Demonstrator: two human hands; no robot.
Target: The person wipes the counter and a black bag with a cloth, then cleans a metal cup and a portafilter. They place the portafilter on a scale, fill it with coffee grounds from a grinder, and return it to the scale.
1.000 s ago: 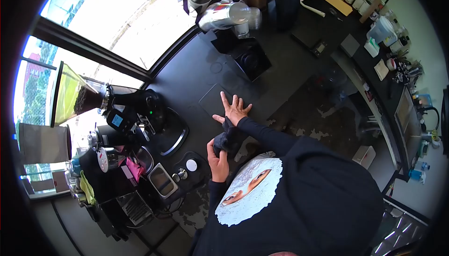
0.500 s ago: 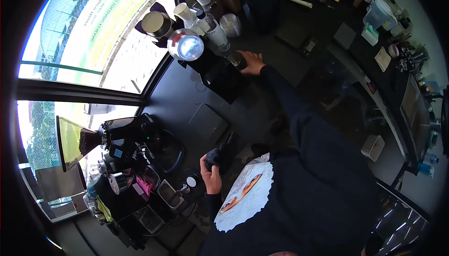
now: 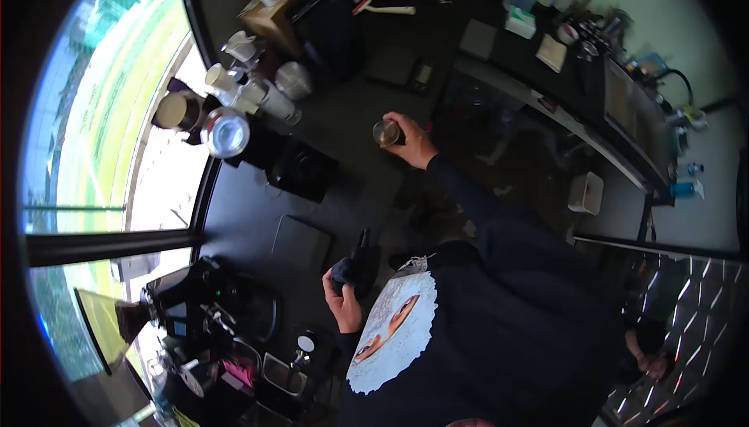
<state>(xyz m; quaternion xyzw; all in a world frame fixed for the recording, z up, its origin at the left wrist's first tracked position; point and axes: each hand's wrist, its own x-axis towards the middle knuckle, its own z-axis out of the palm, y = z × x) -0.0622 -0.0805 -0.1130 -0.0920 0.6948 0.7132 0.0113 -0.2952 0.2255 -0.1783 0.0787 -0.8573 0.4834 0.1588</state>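
Dark bench (image 3: 328, 122) by the window: right hand (image 3: 413, 144) has lifted the steel cup (image 3: 385, 132) off the machine, fingers wrapped round it; left hand (image 3: 342, 302) keeps gripping a dark cloth (image 3: 355, 267).

I see a black counter (image 3: 250, 201) running along the window. A flat dark mat (image 3: 300, 241) lies on it near its front edge. Beyond the mat stands a black grinder (image 3: 300, 171). Paper cups (image 3: 222, 77) cluster at the counter's far end, beside a cardboard box (image 3: 273, 17). A hopper grinder (image 3: 187, 310) occupies the near left end.
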